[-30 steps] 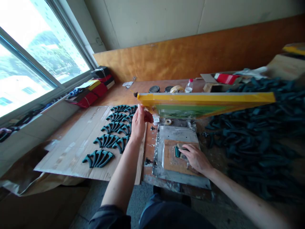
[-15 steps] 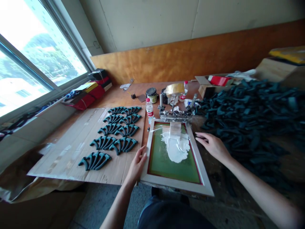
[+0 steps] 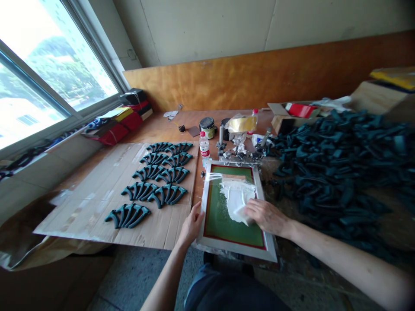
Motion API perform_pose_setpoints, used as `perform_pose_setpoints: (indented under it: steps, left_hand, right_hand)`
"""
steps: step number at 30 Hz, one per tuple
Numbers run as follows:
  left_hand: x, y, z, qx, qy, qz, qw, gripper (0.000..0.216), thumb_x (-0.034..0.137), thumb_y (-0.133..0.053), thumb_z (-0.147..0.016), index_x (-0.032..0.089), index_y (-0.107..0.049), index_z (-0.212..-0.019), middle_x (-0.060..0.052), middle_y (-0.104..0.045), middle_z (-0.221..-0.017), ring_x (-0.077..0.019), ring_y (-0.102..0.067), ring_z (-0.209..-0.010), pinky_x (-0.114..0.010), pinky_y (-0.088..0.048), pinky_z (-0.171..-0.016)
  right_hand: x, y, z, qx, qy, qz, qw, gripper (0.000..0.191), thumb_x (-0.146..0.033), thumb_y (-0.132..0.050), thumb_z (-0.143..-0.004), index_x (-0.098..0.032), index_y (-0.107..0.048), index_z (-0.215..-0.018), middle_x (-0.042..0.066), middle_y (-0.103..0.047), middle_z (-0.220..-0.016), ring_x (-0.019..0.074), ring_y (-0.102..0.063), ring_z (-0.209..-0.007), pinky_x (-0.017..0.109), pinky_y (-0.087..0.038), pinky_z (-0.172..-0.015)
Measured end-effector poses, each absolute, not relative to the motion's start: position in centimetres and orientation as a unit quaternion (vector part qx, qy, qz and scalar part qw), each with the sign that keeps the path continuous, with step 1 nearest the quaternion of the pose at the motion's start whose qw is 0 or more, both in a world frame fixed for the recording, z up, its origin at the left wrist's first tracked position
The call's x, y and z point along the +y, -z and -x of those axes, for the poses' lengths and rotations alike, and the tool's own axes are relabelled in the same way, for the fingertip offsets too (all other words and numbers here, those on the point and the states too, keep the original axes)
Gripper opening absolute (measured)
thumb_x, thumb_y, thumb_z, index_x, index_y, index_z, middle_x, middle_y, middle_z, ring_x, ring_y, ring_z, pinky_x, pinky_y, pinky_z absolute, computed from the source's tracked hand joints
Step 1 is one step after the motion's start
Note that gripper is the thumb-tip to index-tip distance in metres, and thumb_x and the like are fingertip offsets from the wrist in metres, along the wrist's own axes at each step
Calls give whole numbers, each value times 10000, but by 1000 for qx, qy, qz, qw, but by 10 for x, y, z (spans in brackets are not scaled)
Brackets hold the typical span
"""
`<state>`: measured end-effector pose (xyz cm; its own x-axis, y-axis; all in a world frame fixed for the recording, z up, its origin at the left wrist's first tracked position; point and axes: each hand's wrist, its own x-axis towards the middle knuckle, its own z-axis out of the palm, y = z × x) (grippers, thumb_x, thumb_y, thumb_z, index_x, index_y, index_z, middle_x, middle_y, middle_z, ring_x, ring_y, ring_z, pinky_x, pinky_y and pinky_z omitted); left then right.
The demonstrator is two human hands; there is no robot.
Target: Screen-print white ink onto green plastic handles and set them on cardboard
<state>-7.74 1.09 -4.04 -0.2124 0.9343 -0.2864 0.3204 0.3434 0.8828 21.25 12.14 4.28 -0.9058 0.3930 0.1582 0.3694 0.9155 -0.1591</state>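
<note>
Hands apart: left hand point(image 3: 192, 222) touched the left rim of a silver-grey rectangular frame point(image 3: 236, 248) strung with green mesh point(image 3: 215, 222), presumably steadying it, grip uncertain; right hand point(image 3: 264, 216) was closed on a pale, flat-looking tool point(image 3: 241, 211), apparently to bear it against thick white paste point(image 3: 231, 196). Frame lay level at the near edge of the brown wooden bench point(image 3: 162, 129), long axis running away toward grey metal clamps point(image 3: 238, 156) that likely anchored its far end. Tool's long axis: too blurred to tell.
</note>
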Motion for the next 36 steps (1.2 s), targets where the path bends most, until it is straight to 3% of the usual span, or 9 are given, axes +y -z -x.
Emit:
perform_pose_setpoints:
  steps: [3, 9, 14, 18, 20, 25, 31, 34, 36]
  left_hand:
    - [11, 43, 78, 692, -367, -443, 436, 556, 455, -447, -888, 186, -439, -1374, -38, -672, -855, -190, -630, -797, -287, -460, -739]
    - [11, 40, 75, 659, -423, -391, 484, 663, 555, -519, -826, 182, -439, -1369, -2, -634, -742, -164, -605, -681, -258, -459, -636]
    - [11, 22, 73, 653, -436, -369, 498, 717, 561, -571, -791, 159, -443, -1370, -1, -625, -724, -162, -603, -671, -247, -458, -607]
    - [12, -16, 76, 634, -443, -362, 520, 801, 559, -649, -735, 151, -427, -1389, 1, -643, -714, -157, -595, -649, -237, -457, -582]
    - [16, -45, 77, 623, -459, -359, 522, 727, 581, -636, -744, 154, -512, -1319, -13, -661, -743, -165, -608, -682, -239, -468, -594]
    - [50, -119, 68, 585, -566, -364, 452, 568, 644, -411, -862, 162, -673, -1008, -49, -691, -844, -161, -622, -721, -241, -481, -600]
    - [120, -172, 57, 474, -678, -379, 415, 523, 639, -419, -862, 167, -612, -979, -61, -692, -820, -174, -663, -820, -248, -512, -642]
    - [116, -160, 44, 473, -706, -341, 402, 521, 640, -448, -851, 188, -563, -1084, -56, -700, -857, -152, -666, -772, -241, -513, -643]
    - [91, -131, 25, 504, -644, -309, 485, 565, 654, -507, -812, 165, -565, -1090, -77, -703, -858, -149, -659, -688, -239, -506, -595]
  right_hand:
    - [124, -48, -217, -974, -98, 189, 80, 175, -30, -499, -787, -186, -563, -740, 26, -591, -755, 182, -521, -758, 288, -404, -680]
    - [108, -26, -216, -954, -8, 205, 217, 281, -20, -401, -836, -149, -643, -897, 91, -628, -858, 225, -547, -892, 341, -457, -781]
    - [122, -41, -210, -951, -88, 243, 171, 174, -176, -528, -884, -198, -651, -1004, 53, -650, -876, 205, -586, -858, 319, -474, -787]
    - [173, -77, -186, -903, -74, 382, 179, 505, -307, -632, -852, -260, -506, -1338, 48, -664, -995, 214, -615, -887, 314, -481, -778]
    - [196, -93, -189, -874, -38, 445, 192, 534, -382, -611, -864, -268, -480, -1369, 55, -661, -991, 222, -621, -849, 313, -479, -728]
    - [216, -85, -247, -774, -25, 558, 298, 342, -398, -410, -944, -175, -650, -1043, 85, -668, -929, 221, -621, -820, 308, -458, -702]
    - [152, 3, -247, -860, -92, 489, 110, 298, -467, -559, -867, -184, -604, -785, 71, -631, -872, 227, -607, -859, 314, -457, -735]
    - [123, 17, -221, -856, -54, 510, 67, 187, -336, -567, -890, -172, -566, -800, 88, -634, -867, 222, -610, -856, 303, -453, -738]
    - [107, 10, -204, -826, -58, 554, 83, 168, -291, -494, -935, -175, -548, -827, 80, -632, -796, 207, -614, -782, 291, -453, -694]
